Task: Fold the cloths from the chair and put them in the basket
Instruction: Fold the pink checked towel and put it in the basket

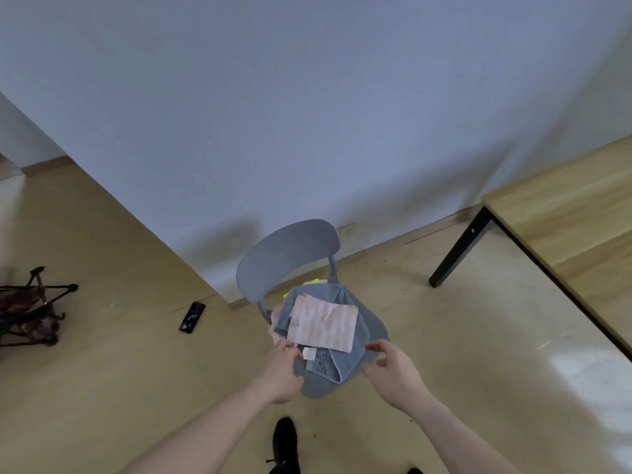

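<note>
A grey chair (289, 249) stands by the wall with a pile of cloths on its seat. A pale pink cloth (323, 323) lies on top of a blue-grey cloth (359, 354), and a yellow cloth (313, 281) peeks out behind them. My left hand (282, 369) reaches the near left edge of the pile, its fingertips at the pink cloth's corner. Just off the blue-grey cloth's right edge my right hand (393, 367) hovers, fingers loosely curved and holding nothing. A dark folding basket (29, 311) with patterned fabric stands on the floor at far left.
A wooden table (578, 217) with black legs fills the right side. A black phone-like object (192, 317) lies on the floor left of the chair. My black shoe (285, 443) is on the floor below the chair. The wall runs close behind the chair.
</note>
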{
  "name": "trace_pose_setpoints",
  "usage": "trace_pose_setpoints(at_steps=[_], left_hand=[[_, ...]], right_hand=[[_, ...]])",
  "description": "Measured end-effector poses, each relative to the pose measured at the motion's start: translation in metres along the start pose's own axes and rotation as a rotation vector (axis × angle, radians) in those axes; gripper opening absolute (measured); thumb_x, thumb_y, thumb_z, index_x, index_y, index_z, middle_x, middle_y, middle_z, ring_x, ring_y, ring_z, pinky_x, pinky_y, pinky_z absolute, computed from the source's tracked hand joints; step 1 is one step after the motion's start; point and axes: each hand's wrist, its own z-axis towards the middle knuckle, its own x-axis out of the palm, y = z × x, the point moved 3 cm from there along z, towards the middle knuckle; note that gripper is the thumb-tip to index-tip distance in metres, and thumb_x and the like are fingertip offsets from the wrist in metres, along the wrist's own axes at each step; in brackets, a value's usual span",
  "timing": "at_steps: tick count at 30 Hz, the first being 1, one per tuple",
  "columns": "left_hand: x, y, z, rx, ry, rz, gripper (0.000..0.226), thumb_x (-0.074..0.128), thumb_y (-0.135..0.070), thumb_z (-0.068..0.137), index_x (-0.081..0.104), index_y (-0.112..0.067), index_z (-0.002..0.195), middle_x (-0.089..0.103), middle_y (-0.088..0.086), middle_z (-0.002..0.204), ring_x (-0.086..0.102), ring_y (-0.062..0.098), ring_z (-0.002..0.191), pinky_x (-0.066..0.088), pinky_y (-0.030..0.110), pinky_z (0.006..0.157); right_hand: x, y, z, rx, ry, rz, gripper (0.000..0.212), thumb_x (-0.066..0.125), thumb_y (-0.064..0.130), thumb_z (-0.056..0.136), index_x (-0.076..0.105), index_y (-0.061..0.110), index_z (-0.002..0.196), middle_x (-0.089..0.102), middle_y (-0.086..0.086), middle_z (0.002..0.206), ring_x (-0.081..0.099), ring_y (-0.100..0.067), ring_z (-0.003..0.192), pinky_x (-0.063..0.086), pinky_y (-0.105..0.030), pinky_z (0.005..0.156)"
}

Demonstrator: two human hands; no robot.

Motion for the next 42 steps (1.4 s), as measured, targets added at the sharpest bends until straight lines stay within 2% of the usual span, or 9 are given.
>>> trace_pose_setpoints(at_steps=[6,9,17,22,29,32,35,38,42], left_hand=[[-0.016,0.056,0.039,0.016,0.124,0.256,0.046,0.055,-0.01,0.091,0.055,-0.02,0.136,0.035,-0.003,0.153,0.046,0.025,0.13,0.045,0.034,0.101],[-0.015,0.068,0.045,0.04,0.104,0.26,0.04,0.054,-0.01,0.092,0.056,-0.02,0.131,0.033,-0.003,0.154,0.044,0.025,0.131,0.046,0.036,0.1],[0.013,0.087,0.085,0.153,0.093,0.362,0.051,0.052,-0.012,0.095,0.05,-0.019,0.146,0.016,0.0,0.168,0.027,0.027,0.148,0.037,0.038,0.114],[0.047,0.097,0.154,0.298,0.06,0.385,0.039,0.056,-0.014,0.089,0.066,-0.023,0.125,0.022,-0.006,0.165,0.032,0.023,0.145,0.04,0.038,0.108],[0.116,0.126,0.286,0.562,-0.107,0.477,0.072,0.054,-0.023,0.078,0.036,-0.032,0.147,0.021,-0.008,0.163,0.018,0.016,0.151,0.02,0.036,0.123],[0.135,0.141,0.317,0.685,-0.222,0.484,0.065,0.055,-0.034,0.076,0.044,-0.035,0.141,0.038,-0.016,0.151,0.031,0.013,0.142,0.024,0.029,0.113],[0.142,0.151,0.34,0.8,-0.41,0.381,0.035,0.056,-0.046,0.08,0.065,-0.041,0.113,0.058,-0.026,0.12,0.047,0.004,0.119,0.034,0.026,0.095],[0.142,0.155,0.363,0.82,-0.489,0.24,0.026,0.057,-0.059,0.083,0.068,-0.04,0.095,0.06,-0.027,0.102,0.048,-0.002,0.105,0.041,0.023,0.09],[0.146,0.148,0.381,0.775,-0.609,0.16,0.039,0.058,-0.06,0.084,0.053,-0.046,0.119,0.044,-0.027,0.119,0.054,-0.002,0.106,0.045,0.023,0.079]], right_hand=[[0.043,0.023,0.007,0.091,-0.059,0.028,0.038,0.067,0.033,0.093,0.058,0.03,0.13,0.056,0.01,0.123,0.058,-0.011,0.107,0.048,-0.027,0.083],[0.049,0.027,0.012,0.084,-0.072,0.032,0.039,0.066,0.033,0.094,0.057,0.029,0.132,0.054,0.011,0.121,0.057,-0.009,0.106,0.045,-0.024,0.082],[0.085,-0.004,0.062,0.052,-0.149,0.052,0.042,0.06,0.027,0.096,0.054,0.03,0.138,0.051,0.013,0.125,0.051,-0.006,0.108,0.043,-0.02,0.078],[0.129,-0.042,0.097,0.05,-0.243,0.083,0.045,0.062,0.026,0.095,0.054,0.034,0.138,0.049,0.016,0.132,0.052,-0.004,0.107,0.043,-0.016,0.073],[0.214,-0.111,0.196,-0.046,-0.47,0.037,0.042,0.067,0.025,0.095,0.055,0.041,0.132,0.045,0.028,0.135,0.043,-0.003,0.127,0.04,-0.021,0.092],[0.246,-0.137,0.24,-0.136,-0.549,-0.002,0.043,0.068,0.023,0.093,0.055,0.041,0.13,0.044,0.03,0.135,0.039,-0.001,0.124,0.036,-0.019,0.094],[0.267,-0.163,0.274,-0.197,-0.607,-0.083,0.042,0.071,0.03,0.087,0.057,0.045,0.123,0.044,0.036,0.129,0.039,-0.001,0.115,0.04,-0.021,0.093],[0.275,-0.181,0.296,-0.255,-0.703,-0.14,0.034,0.076,0.04,0.08,0.061,0.05,0.109,0.05,0.038,0.119,0.04,0.003,0.106,0.039,-0.015,0.086],[0.273,-0.191,0.308,-0.309,-0.799,-0.076,0.023,0.076,0.044,0.078,0.063,0.05,0.097,0.055,0.033,0.115,0.047,0.006,0.109,0.038,-0.01,0.083]])
